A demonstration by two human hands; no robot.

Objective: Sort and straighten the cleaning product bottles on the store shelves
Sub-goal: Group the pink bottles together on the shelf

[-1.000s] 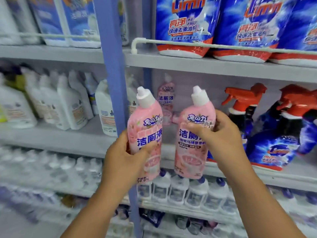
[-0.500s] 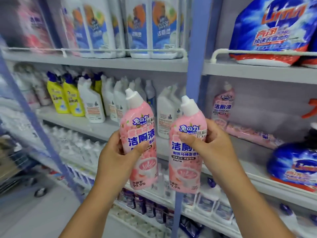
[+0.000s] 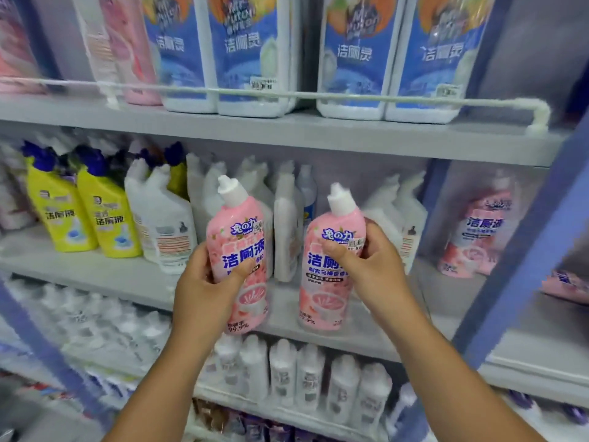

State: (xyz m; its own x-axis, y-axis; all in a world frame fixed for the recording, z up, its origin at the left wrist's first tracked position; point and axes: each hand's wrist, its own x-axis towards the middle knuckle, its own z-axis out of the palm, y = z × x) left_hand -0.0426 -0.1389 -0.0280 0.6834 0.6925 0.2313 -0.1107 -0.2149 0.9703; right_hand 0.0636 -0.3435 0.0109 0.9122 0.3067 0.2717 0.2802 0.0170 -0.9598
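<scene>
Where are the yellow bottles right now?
Head view, left side of the middle shelf: two yellow bottles stand side by side, white bottles immediately to their right.

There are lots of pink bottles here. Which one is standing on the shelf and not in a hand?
The pink bottle on the right, standing behind the blue post. The other two pink bottles are held up, one in the left hand, one in the right hand.

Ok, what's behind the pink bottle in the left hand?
Behind the left hand's pink bottle stand white bottles on the middle shelf. Their lower parts directly behind it are covered.
</scene>
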